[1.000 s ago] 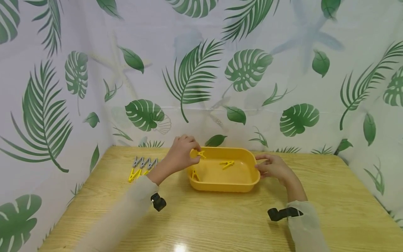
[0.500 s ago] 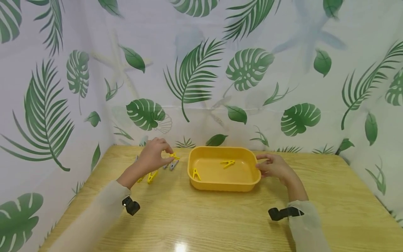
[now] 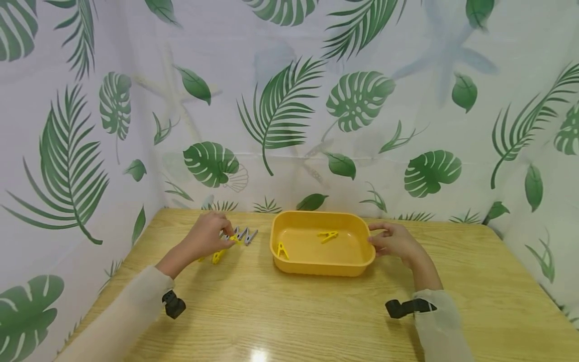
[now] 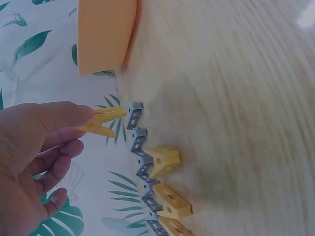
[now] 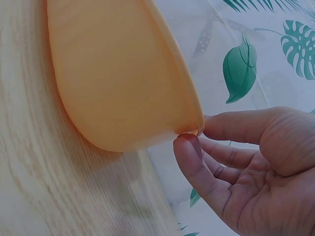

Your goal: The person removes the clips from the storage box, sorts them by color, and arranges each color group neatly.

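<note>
My left hand (image 3: 205, 235) pinches a yellow clothespin (image 4: 106, 120) between thumb and finger. In the left wrist view, the clothespin's legs point toward the end of a zigzag row of grey clothespins (image 4: 139, 140). Whether they touch cannot be told. More yellow clothespins (image 4: 172, 200) stand against that row, partly hidden by the hand in the head view. My right hand (image 3: 395, 242) pinches the right end of a yellow plastic basin (image 3: 323, 269) at its rim. Inside the basin lie a yellow clothespin (image 3: 327, 236) toward the right and another yellow clothespin (image 3: 282, 250) by the left wall.
The wooden table (image 3: 298, 311) carries the basin at its back middle, with the clothespin row to the left of it. A leaf-printed cloth (image 3: 289, 100) hangs behind the table and along both sides.
My left hand has carried the yellow clothespin from above the basin's left end leftward and down to the grey row. The right hand and the basin have stayed put.
</note>
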Demonstrator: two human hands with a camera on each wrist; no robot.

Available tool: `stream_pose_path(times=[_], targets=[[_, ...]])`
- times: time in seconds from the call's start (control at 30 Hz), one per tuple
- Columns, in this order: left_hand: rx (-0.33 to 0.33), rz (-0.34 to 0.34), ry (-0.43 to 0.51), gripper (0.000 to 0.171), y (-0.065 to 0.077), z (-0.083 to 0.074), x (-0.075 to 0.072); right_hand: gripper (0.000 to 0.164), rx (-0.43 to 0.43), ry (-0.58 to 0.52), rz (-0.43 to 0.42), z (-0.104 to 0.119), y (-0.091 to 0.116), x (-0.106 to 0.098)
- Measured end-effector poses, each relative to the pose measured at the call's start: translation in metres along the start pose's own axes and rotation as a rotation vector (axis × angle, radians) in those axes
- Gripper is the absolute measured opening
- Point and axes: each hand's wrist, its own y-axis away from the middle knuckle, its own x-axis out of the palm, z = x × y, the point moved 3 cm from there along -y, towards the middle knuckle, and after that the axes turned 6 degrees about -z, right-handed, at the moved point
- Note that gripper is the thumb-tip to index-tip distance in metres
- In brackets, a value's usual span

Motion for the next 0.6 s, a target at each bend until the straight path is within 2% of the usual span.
stream_pose_path(times=[0.17, 0.4, 0.6], targets=[[-0.036, 0.045, -0.005, 0.011, 0.008, 0.004, 0.005, 0.052, -0.006, -0.020, 0.008, -0.002, -0.001, 0.000], [-0.036, 0.017, -0.017, 0.014, 0.016, 0.006, 0.013, 0.051, -0.010, -0.008, 0.006, -0.002, -0.002, 0.001], [-0.072, 0.039, -0.060, 0.019, 0.019, 0.007, 0.016, 0.051, -0.010, -0.017, 0.008, -0.002, -0.002, 0.000]])
